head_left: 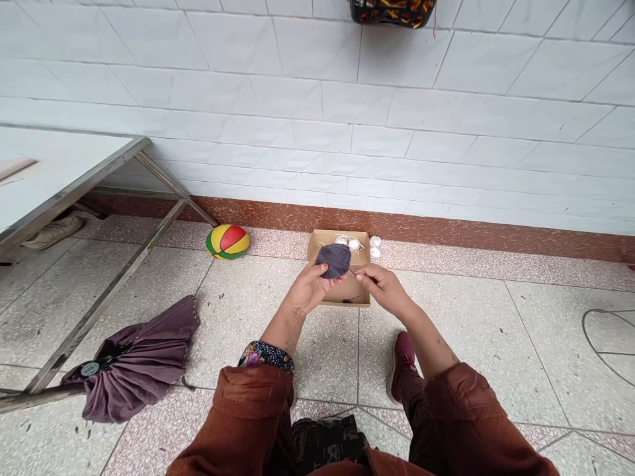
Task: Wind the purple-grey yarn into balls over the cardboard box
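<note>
A dark grey-purple ball of yarn [335,260] rests in my left hand [311,285], whose fingers and thumb close round its lower left side. Just right of the ball, my right hand [381,285] pinches a dark strand of the same yarn close to where it leaves the ball. Beneath both hands a shallow cardboard box [314,243] stands on the floor near the wall. Small white yarn balls [354,245] lie at its far end, and a dark strand with a small black piece [348,301] lies by its near edge.
More white balls [376,247] sit right of the box. A striped ball [227,242] lies left of it. A metal-framed table [124,147] and a folded purple umbrella [143,363] stand at left. A black basket [391,13] hangs above; a wire ring [590,337] lies right.
</note>
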A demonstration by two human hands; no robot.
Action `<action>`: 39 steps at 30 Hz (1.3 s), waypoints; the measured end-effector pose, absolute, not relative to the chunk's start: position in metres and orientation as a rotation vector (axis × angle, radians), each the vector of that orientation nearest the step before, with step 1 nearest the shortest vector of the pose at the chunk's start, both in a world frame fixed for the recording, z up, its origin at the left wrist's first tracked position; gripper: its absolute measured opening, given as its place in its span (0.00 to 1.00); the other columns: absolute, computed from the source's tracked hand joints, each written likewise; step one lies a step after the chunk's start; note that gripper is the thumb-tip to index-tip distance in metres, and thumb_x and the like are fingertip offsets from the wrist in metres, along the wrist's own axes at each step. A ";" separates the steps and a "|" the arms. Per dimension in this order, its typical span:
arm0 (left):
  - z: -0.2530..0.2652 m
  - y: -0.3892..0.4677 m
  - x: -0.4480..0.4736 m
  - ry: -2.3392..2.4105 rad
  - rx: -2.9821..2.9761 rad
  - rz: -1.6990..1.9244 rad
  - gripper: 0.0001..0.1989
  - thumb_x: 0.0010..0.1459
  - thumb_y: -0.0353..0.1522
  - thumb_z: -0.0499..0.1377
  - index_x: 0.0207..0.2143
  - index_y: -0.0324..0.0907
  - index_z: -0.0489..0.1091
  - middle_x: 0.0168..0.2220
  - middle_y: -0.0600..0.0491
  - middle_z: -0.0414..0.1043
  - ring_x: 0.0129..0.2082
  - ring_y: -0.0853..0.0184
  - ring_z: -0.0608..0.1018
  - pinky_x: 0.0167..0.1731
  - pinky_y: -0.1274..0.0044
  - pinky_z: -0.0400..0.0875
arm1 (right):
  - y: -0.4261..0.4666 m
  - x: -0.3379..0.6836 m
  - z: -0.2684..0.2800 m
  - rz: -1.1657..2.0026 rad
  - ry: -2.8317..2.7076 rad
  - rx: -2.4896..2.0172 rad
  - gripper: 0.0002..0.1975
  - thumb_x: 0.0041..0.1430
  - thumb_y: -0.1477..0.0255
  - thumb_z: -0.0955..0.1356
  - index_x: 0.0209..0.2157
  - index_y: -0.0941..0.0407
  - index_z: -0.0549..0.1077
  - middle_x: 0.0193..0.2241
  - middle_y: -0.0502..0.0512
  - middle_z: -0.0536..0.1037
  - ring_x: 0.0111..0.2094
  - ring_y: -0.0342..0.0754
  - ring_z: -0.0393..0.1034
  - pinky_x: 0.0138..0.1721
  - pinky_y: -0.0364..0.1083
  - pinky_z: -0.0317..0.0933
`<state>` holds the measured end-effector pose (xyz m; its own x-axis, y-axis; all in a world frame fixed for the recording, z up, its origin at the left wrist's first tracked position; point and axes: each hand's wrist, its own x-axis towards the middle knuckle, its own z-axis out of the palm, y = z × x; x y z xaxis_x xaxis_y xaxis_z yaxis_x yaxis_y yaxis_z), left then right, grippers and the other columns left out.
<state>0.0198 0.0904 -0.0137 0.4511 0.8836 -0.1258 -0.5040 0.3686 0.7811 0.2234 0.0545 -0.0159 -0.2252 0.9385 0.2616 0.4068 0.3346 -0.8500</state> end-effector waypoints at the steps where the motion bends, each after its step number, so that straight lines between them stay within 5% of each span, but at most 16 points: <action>1: -0.016 0.093 0.021 0.688 0.795 0.972 0.26 0.53 0.38 0.64 0.53 0.42 0.67 0.44 0.47 0.74 0.38 0.63 0.77 0.39 0.71 0.70 | 0.053 0.224 -0.013 0.870 -1.807 -1.169 0.09 0.67 0.66 0.65 0.39 0.52 0.77 0.37 0.54 0.79 0.39 0.49 0.73 0.43 0.48 0.64; 7: -0.025 0.091 0.023 1.145 1.507 0.788 0.31 0.44 0.36 0.69 0.53 0.43 0.69 0.50 0.46 0.71 0.52 0.53 0.72 0.55 0.62 0.63 | 0.054 0.230 -0.001 0.931 -1.717 -1.146 0.09 0.65 0.64 0.68 0.35 0.53 0.78 0.32 0.52 0.77 0.35 0.47 0.71 0.39 0.47 0.64; 11: -0.018 0.082 0.019 0.843 1.474 0.456 0.41 0.49 0.36 0.67 0.64 0.45 0.58 0.46 0.46 0.72 0.44 0.56 0.75 0.48 0.62 0.68 | 0.060 0.233 -0.005 0.830 -1.715 -1.190 0.10 0.64 0.64 0.68 0.32 0.53 0.77 0.30 0.51 0.75 0.33 0.47 0.69 0.38 0.47 0.63; 17: -0.009 0.080 0.017 0.456 1.005 0.660 0.31 0.54 0.40 0.64 0.60 0.48 0.64 0.56 0.45 0.69 0.49 0.57 0.74 0.44 0.69 0.70 | 0.065 0.228 -0.020 0.779 -1.670 -1.281 0.11 0.66 0.64 0.65 0.33 0.53 0.75 0.31 0.53 0.77 0.34 0.48 0.70 0.38 0.47 0.63; 22: -0.014 0.086 0.018 0.604 0.762 0.932 0.25 0.53 0.41 0.65 0.52 0.42 0.69 0.47 0.45 0.74 0.39 0.63 0.76 0.38 0.72 0.71 | 0.058 0.222 -0.017 0.822 -1.819 -1.185 0.10 0.67 0.65 0.64 0.35 0.53 0.76 0.33 0.53 0.78 0.35 0.48 0.71 0.40 0.47 0.64; 28: -0.014 0.087 0.025 1.015 1.112 0.913 0.23 0.50 0.37 0.67 0.48 0.42 0.70 0.46 0.47 0.73 0.45 0.60 0.74 0.42 0.71 0.70 | 0.050 0.221 0.003 0.912 -1.807 -1.095 0.10 0.65 0.63 0.68 0.35 0.53 0.78 0.31 0.52 0.76 0.33 0.47 0.69 0.36 0.46 0.63; 35: -0.010 0.077 0.019 0.849 1.241 0.590 0.36 0.51 0.36 0.64 0.62 0.48 0.59 0.55 0.46 0.68 0.49 0.57 0.73 0.42 0.69 0.71 | 0.053 0.229 0.004 0.838 -1.700 -1.154 0.08 0.64 0.65 0.69 0.33 0.53 0.77 0.29 0.51 0.74 0.32 0.46 0.68 0.36 0.46 0.61; 39: -0.011 0.073 0.021 0.535 1.075 0.573 0.34 0.54 0.39 0.63 0.63 0.51 0.61 0.58 0.46 0.66 0.44 0.60 0.74 0.37 0.73 0.70 | 0.058 0.228 -0.009 0.813 -1.636 -1.232 0.07 0.63 0.67 0.68 0.31 0.53 0.76 0.29 0.51 0.75 0.32 0.47 0.68 0.35 0.46 0.62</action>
<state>0.0208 0.0728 -0.0106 0.7351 0.6662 -0.1256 -0.1708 0.3613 0.9167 0.2279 0.0582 -0.0089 -0.0935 0.9582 0.2706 0.3627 0.2859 -0.8870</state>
